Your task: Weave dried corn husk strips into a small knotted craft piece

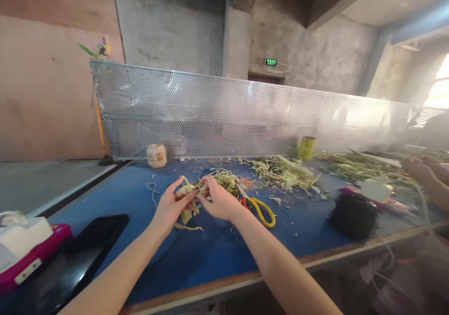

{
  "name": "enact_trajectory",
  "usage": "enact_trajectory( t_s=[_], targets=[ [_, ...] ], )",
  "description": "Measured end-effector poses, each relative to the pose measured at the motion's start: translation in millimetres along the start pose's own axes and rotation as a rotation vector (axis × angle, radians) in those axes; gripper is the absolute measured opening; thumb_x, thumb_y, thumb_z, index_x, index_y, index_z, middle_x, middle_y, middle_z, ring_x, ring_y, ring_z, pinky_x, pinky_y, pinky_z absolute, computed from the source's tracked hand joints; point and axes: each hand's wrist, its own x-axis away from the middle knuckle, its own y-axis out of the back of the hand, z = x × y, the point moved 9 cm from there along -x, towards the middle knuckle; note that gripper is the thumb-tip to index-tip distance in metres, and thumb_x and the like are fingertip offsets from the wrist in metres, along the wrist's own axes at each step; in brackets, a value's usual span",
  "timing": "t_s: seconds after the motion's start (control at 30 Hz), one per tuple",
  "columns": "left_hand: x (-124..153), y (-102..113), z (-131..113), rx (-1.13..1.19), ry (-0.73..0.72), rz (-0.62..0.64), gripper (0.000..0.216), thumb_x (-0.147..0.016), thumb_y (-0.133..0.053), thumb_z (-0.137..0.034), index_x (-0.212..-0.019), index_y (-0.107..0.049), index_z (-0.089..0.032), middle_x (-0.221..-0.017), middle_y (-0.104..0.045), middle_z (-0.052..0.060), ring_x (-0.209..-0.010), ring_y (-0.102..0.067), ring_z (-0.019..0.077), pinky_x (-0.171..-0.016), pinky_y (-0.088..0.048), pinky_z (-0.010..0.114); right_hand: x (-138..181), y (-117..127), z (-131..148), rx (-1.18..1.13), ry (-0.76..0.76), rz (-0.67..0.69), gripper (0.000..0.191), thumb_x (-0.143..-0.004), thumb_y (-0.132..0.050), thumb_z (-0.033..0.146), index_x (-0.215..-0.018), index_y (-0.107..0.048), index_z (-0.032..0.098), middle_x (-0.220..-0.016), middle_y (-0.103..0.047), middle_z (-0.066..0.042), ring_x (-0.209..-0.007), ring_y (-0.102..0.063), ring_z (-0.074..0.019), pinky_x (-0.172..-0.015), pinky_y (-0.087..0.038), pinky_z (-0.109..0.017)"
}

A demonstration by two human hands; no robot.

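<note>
My left hand (170, 207) and my right hand (218, 199) meet over the blue table (210, 254), both pinched on a small bundle of pale yellow-green dried plant strips (189, 195). Loose strips hang from the bundle below my left hand and touch the table. Yellow-handled scissors (261, 209) lie just right of my right hand. A small heap of green and yellow plant bits (228, 180) sits right behind my hands.
A twine spool (156, 155) and a yellow tube (307, 147) stand by the perforated metal screen (245, 113). Plant scraps (286, 172) spread to the right. A black fuzzy bundle (354, 214), a black phone (91, 240) and a pink box (31, 254) lie nearby. Another person's hands (426, 174) work at far right.
</note>
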Motion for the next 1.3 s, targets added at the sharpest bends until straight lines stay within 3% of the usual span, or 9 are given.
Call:
enact_trajectory(
  t_s=[0.13, 0.27, 0.43, 0.6, 0.73, 0.83, 1.13, 1.3],
  targets=[
    [0.0, 3.2, 3.1, 0.091, 0.063, -0.011, 0.080, -0.054, -0.074, -0.020, -0.124, -0.037, -0.013, -0.068, -0.068, 0.002, -0.062, -0.064, 0.0151, -0.059, -0.051, 0.025, 4.3, 2.4, 24.7, 0.157, 0.263, -0.027, 0.031, -0.071, -0.046, 0.009, -0.101, -0.040, 0.017, -0.100, -0.044, -0.010, -0.097, -0.046, -0.0186, -0.082, -0.042, -0.032],
    [1.0, 2.7, 2.3, 0.117, 0.069, -0.017, 0.082, -0.053, -0.075, -0.020, -0.125, -0.036, -0.011, -0.061, -0.067, 0.000, -0.056, -0.063, 0.0122, -0.056, -0.050, 0.022, 5.0, 5.2, 28.9, 0.234, 0.306, -0.075, 0.028, -0.074, -0.049, 0.012, -0.101, -0.046, 0.016, -0.106, -0.039, -0.012, -0.083, -0.049, -0.0140, -0.076, -0.045, -0.029],
    [3.0, -1.2, -1.5, 0.194, 0.046, 0.008, 0.085, -0.052, -0.074, -0.018, -0.125, -0.033, -0.008, -0.059, -0.066, -0.001, -0.054, -0.061, 0.0099, -0.055, -0.049, 0.019, 8.9, 8.3, 40.7, 0.249, 0.408, -0.172, 0.011, -0.075, -0.052, 0.016, -0.085, -0.055, 0.020, -0.097, -0.045, -0.007, -0.078, -0.047, -0.0139, -0.072, -0.044, -0.029],
    [3.6, 0.8, -7.2, 0.186, -0.013, -0.003, 0.082, -0.054, -0.073, -0.018, -0.125, -0.034, -0.011, -0.064, -0.067, -0.001, -0.062, -0.063, 0.0116, -0.069, -0.050, 0.026, 2.6, 15.4, 21.0, -0.075, 0.235, -0.275, 0.002, -0.077, -0.051, 0.018, -0.078, -0.051, 0.020, -0.090, -0.047, -0.004, -0.075, -0.050, -0.0116, -0.068, -0.046, -0.026],
    [2.8, 5.2, -18.6, -0.053, -0.172, -0.024, 0.075, -0.057, -0.071, -0.022, -0.124, -0.038, -0.016, -0.076, -0.068, 0.003, -0.072, -0.064, 0.0173, -0.073, -0.049, 0.032, -0.8, 13.8, 0.1, -0.250, 0.076, -0.336, 0.011, -0.073, -0.054, 0.015, -0.069, -0.045, 0.019, -0.080, -0.048, -0.003, -0.075, -0.051, -0.0130, -0.063, -0.046, -0.024],
    [3.1, 8.3, -25.3, -0.166, -0.272, -0.056, 0.072, -0.060, -0.069, -0.025, -0.124, -0.038, -0.018, -0.082, -0.067, 0.005, -0.076, -0.064, 0.0201, -0.074, -0.049, 0.036, -1.4, 9.3, -3.7, -0.277, 0.043, -0.320, 0.013, -0.072, -0.054, 0.014, -0.066, -0.044, 0.019, -0.078, -0.048, -0.002, -0.075, -0.050, -0.0131, -0.067, -0.045, -0.026],
    [-0.6, 8.3, -9.6, 0.093, -0.116, -0.056, 0.080, -0.059, -0.070, -0.022, -0.128, -0.032, -0.013, -0.083, -0.067, 0.006, -0.082, -0.063, 0.0186, -0.080, -0.047, 0.035, -1.2, 8.5, 3.2, -0.318, 0.031, -0.267, 0.007, -0.072, -0.053, 0.019, -0.069, -0.047, 0.019, -0.080, -0.047, -0.003, -0.073, -0.049, -0.0131, -0.060, -0.042, -0.024],
    [0.4, 6.2, -16.4, -0.076, -0.221, -0.014, 0.077, -0.064, -0.066, -0.024, -0.131, -0.029, -0.018, -0.090, -0.067, 0.007, -0.085, -0.062, 0.0202, -0.081, -0.046, 0.038, 0.5, 6.9, -13.9, -0.375, -0.115, -0.323, 0.008, -0.072, -0.051, 0.022, -0.069, -0.045, 0.019, -0.069, -0.046, 0.001, -0.060, -0.046, -0.0110, -0.057, -0.040, -0.024]
  ],
)
